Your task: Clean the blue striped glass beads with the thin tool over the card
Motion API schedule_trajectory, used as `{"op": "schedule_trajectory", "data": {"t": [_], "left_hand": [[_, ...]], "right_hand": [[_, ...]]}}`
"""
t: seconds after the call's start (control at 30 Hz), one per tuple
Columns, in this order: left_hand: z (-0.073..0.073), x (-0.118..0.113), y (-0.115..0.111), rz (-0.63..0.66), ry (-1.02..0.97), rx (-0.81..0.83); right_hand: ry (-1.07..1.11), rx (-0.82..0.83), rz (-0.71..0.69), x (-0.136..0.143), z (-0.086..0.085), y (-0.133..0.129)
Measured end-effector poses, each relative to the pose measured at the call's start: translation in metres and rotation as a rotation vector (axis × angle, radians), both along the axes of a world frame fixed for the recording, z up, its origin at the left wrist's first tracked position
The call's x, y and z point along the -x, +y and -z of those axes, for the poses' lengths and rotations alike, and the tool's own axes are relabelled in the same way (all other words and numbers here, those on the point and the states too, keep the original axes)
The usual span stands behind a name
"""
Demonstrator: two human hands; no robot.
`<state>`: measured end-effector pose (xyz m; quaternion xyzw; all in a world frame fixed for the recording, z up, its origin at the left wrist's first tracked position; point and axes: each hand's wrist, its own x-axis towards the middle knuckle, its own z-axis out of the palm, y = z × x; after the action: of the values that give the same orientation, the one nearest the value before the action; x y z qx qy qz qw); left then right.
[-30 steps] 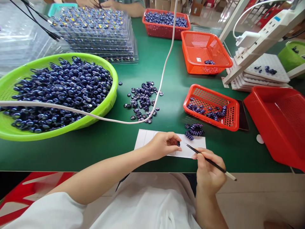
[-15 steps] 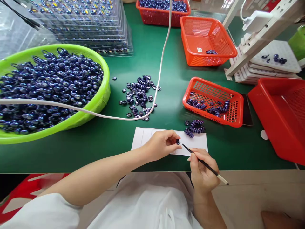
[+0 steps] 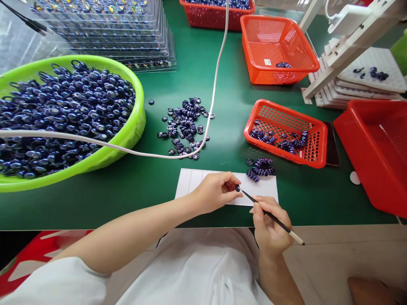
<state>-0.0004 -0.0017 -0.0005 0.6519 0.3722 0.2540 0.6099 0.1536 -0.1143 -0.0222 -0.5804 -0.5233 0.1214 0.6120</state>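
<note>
Between thumb and forefinger, my left hand point(image 3: 213, 192) pinches a small dark shiny piece point(image 3: 237, 188) whose exact kind I cannot make out. My right hand point(image 3: 272, 222) grips a thin paintbrush point(image 3: 280, 223) with a black handle and pale end, and its tip meets the piece or lies very close to it. Both hands are over a white sheet of paper point(image 3: 194, 180). A curved row of dark purple, glossy ring-like pieces point(image 3: 261, 168) lies at the paper's far right edge. Farther off, similar loose pieces form a pile point(image 3: 187, 120) on the green table point(image 3: 152, 190).
A lime-green basket point(image 3: 140, 114) heaped with dark glossy pieces stands at left, a white cable point(image 3: 143, 154) crossing it. Stacked clear trays point(image 3: 168, 46) are behind. Right are an orange perforated basket point(image 3: 286, 160), another orange basket point(image 3: 263, 72), a red bin point(image 3: 365, 178) and a white post point(image 3: 346, 59).
The view has shifted slightly, so the background sits a little differently. Both hands keep the same pose, with the brush still at the small piece.
</note>
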Motion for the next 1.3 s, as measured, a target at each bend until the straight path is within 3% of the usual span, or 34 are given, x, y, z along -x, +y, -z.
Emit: {"op": "schedule_trajectory", "data": {"t": [0.63, 0.9, 1.13, 1.3], "left_hand": [[-0.0001, 0.0001, 0.0, 0.004, 0.005, 0.027], [-0.0011, 0.0007, -0.0003, -0.026, 0.003, -0.019], [0.0003, 0.0008, -0.0002, -0.02, 0.009, -0.031], [0.0008, 0.0009, 0.0, -0.004, 0.009, -0.058]], "right_hand": [[-0.078, -0.059, -0.064, -0.0018, -0.0025, 0.0019], [-0.256, -0.056, -0.196, -0.0074, -0.0035, 0.0013], [-0.062, -0.068, -0.072, -0.005, -0.0034, 0.0004], [-0.01, -0.047, -0.094, -0.0036, -0.0026, 0.0036]]}}
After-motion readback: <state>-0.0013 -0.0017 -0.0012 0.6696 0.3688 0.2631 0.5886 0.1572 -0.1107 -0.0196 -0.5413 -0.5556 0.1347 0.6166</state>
